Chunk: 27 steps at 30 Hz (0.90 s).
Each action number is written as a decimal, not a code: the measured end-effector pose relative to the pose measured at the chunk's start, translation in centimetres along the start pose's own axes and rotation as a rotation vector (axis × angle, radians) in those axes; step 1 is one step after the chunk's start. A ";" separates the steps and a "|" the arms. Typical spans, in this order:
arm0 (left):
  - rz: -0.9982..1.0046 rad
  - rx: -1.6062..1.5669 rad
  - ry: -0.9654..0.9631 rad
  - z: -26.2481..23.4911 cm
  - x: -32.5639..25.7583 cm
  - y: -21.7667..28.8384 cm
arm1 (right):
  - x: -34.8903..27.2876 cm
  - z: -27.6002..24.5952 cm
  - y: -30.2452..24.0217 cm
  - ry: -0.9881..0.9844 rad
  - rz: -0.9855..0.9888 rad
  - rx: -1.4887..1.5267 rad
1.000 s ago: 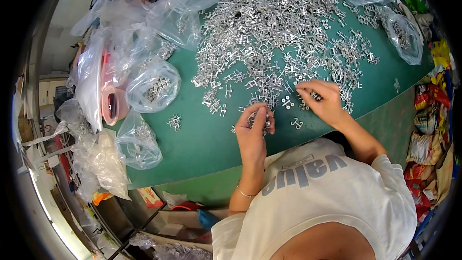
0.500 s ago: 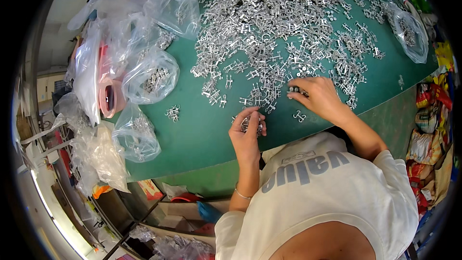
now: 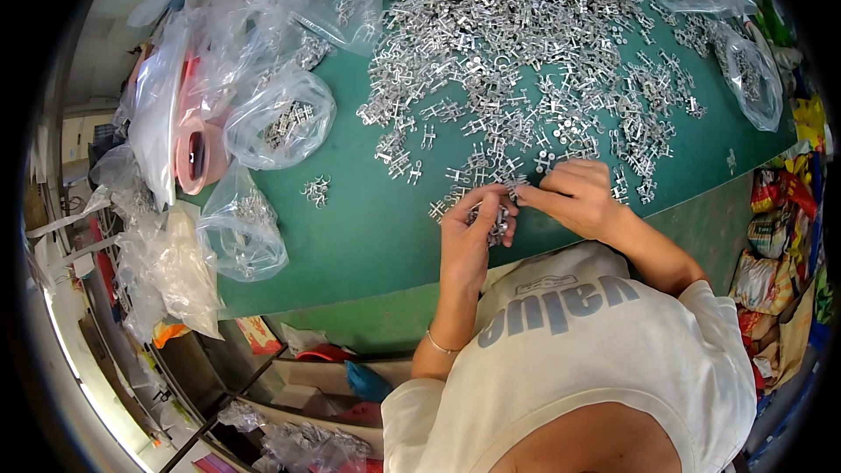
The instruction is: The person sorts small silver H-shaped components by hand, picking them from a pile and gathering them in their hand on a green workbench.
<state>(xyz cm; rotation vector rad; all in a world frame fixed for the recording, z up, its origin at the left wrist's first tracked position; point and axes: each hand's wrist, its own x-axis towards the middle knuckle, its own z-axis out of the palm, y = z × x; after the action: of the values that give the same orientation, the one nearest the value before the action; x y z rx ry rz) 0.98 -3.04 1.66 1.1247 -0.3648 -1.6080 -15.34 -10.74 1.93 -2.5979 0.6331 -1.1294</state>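
Head view shows our left hand [image 3: 469, 232] curled around a small bunch of silver metal clips [image 3: 498, 222], cupped at the near edge of the green tabletop [image 3: 368, 236]. Our right hand [image 3: 574, 195] sits just beside it — fingertips pinched together and touching the bunch, though we cannot tell what they grip. A broad heap of loose clips [image 3: 517, 44] spreads beyond the hands — clear plastic bags [image 3: 279, 118] of clips lie to the left.
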 end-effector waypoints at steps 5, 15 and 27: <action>-0.136 -0.022 -0.127 0.1 0.3 0.6 | 0.5 -0.9 -0.1 -0.018 -0.107 0.069; 0.030 -0.122 -0.042 1.0 -0.1 1.1 | -0.1 -0.9 -1.5 0.006 0.633 0.632; 0.009 -0.105 -0.018 1.5 -0.5 1.5 | 1.0 -1.8 -2.3 -0.107 1.049 0.975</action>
<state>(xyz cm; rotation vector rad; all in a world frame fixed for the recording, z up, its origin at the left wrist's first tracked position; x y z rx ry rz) 0.62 -3.55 3.72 1.0274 -0.2935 -1.6115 -15.45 -9.30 4.63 -1.1906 0.9233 -0.6437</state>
